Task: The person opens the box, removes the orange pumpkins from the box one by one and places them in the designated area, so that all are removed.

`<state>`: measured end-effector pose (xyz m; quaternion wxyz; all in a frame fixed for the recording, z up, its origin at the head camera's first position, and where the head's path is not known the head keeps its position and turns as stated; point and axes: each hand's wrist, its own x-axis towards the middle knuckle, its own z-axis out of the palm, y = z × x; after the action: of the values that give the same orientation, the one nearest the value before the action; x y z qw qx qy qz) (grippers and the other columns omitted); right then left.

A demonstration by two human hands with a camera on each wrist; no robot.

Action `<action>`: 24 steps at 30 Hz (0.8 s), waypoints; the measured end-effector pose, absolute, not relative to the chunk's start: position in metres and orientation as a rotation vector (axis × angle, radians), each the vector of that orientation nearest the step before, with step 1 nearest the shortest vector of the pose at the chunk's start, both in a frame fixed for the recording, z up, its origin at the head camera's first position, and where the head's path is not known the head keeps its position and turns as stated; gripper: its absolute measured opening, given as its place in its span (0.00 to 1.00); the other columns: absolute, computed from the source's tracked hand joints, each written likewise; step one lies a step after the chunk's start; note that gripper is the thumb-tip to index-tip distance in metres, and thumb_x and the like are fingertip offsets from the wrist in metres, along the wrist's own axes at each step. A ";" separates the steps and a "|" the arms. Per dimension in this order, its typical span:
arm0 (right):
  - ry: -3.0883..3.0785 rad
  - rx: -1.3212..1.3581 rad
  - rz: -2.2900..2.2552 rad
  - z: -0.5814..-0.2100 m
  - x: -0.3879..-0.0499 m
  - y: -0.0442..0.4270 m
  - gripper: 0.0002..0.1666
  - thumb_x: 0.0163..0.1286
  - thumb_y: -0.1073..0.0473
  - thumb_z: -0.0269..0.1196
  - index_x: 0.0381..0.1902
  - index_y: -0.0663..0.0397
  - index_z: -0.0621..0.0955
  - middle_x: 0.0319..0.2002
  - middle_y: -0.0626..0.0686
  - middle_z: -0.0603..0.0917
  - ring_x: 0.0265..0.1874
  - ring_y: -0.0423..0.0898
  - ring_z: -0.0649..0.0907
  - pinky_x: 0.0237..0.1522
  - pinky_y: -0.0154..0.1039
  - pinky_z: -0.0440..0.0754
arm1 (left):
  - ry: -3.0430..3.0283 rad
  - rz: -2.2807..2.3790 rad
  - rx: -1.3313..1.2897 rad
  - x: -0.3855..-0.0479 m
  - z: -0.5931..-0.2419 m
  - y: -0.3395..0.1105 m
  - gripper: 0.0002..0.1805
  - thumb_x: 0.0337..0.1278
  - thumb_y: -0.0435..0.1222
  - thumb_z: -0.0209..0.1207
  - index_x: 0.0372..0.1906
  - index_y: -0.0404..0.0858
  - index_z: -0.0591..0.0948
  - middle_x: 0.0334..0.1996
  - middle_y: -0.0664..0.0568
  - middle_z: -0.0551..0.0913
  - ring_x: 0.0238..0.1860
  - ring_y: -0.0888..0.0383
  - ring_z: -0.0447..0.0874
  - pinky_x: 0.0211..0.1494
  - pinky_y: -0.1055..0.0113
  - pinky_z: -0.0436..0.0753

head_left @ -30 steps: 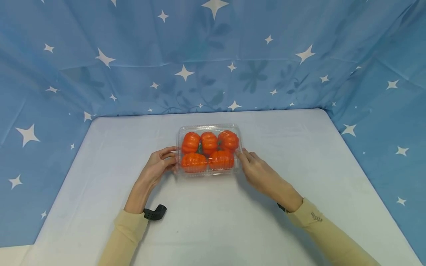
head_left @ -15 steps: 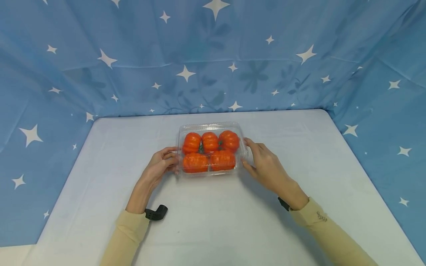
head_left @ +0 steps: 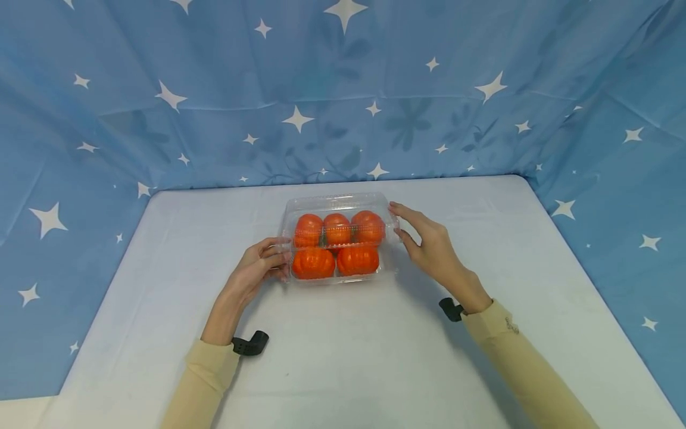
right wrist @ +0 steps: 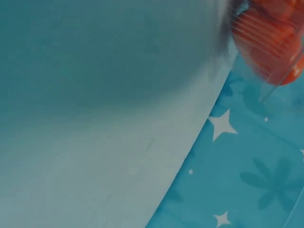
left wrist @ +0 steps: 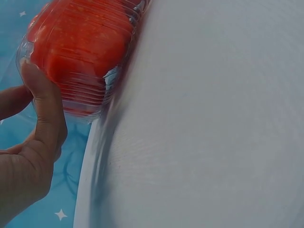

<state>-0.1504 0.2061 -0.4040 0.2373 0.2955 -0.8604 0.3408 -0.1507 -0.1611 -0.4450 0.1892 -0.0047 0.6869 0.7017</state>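
A clear plastic container [head_left: 337, 280] holds several ribbed orange-red vegetables [head_left: 313, 264]. Its clear lid [head_left: 340, 202] is tilted up at the front, leaving the front row uncovered. The left hand [head_left: 252, 271] holds the container's left side; in the left wrist view that hand [left wrist: 38, 128] has a fingertip pressed against the clear wall, beside the red contents [left wrist: 83, 45]. At the right, the right hand [head_left: 436, 250] grips the lid's edge between thumb and fingers. The right wrist view shows red contents [right wrist: 266, 42] behind ribbed plastic, with that hand out of sight.
A white-covered table [head_left: 343, 357] lies under everything. Behind it and at both sides hangs a blue curtain [head_left: 225, 77] with white stars. Each wrist wears a black band, and both sleeves are beige.
The right hand has moved up and slightly right, spreading from a close grip at the corner. The lid's front edge has risen and shifted back. The left hand stays nearly still.
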 end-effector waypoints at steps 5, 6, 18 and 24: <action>-2.418 0.701 1.177 -0.393 -0.159 0.204 0.32 0.69 0.76 0.63 0.70 0.57 0.77 0.66 0.58 0.81 0.59 0.58 0.84 0.64 0.52 0.79 | 1.922 1.970 0.004 -0.151 -0.444 -0.161 0.25 0.73 0.32 0.58 0.69 0.29 0.68 0.34 0.54 0.85 0.28 0.60 0.82 0.35 0.68 0.86; -2.425 0.688 1.242 -0.390 -0.162 0.204 0.31 0.70 0.74 0.63 0.70 0.56 0.77 0.66 0.58 0.81 0.61 0.57 0.84 0.65 0.52 0.78 | 1.920 1.969 0.004 -0.152 -0.444 -0.162 0.26 0.73 0.33 0.58 0.70 0.29 0.68 0.34 0.53 0.85 0.28 0.60 0.82 0.35 0.68 0.86; -2.434 0.545 1.663 -0.372 -0.189 0.203 0.26 0.78 0.63 0.59 0.72 0.55 0.75 0.66 0.56 0.80 0.59 0.53 0.82 0.60 0.27 0.79 | 1.917 1.986 -0.019 -0.152 -0.445 -0.165 0.24 0.74 0.32 0.54 0.69 0.29 0.69 0.32 0.53 0.85 0.28 0.58 0.81 0.35 0.69 0.85; -2.442 0.546 1.710 -0.371 -0.191 0.203 0.27 0.79 0.61 0.59 0.73 0.54 0.74 0.67 0.57 0.79 0.65 0.56 0.80 0.63 0.32 0.80 | 1.904 1.983 -0.019 -0.151 -0.444 -0.168 0.23 0.74 0.31 0.53 0.69 0.29 0.69 0.31 0.54 0.84 0.28 0.59 0.80 0.35 0.69 0.84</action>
<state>-0.1908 0.2026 -0.3706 0.0553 0.1797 -0.8046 0.5633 -0.1514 -0.1678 -0.4444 0.1951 -0.0068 0.6793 0.7074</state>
